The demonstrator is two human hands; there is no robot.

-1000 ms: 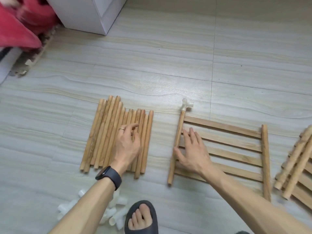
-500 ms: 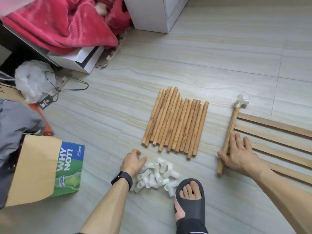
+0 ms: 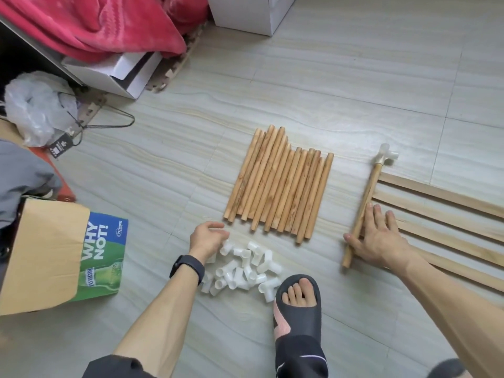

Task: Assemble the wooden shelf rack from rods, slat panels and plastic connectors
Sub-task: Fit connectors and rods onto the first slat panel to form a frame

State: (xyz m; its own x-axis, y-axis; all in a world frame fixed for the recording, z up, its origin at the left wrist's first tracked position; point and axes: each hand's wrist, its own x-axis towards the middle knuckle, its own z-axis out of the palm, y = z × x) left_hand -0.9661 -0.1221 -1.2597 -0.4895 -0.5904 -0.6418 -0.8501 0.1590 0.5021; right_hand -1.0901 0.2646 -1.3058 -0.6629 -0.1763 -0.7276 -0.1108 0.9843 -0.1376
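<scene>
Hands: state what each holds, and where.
Left hand curls over the connector pile; grip unclear. Right hand only presses the panel's side rod near its lower end.

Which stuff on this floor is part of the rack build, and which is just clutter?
Job: loose rods; white connectors, left hand at the pile; slat panel, fitted connector on its side rod, right hand pressing on it.
Clutter: red blanket, cardboard box, plastic bag, wire hanger, white cabinet.

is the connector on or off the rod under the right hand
On: a white connector caps the far end of the rod; the near end, by the right hand, is bare.
</scene>
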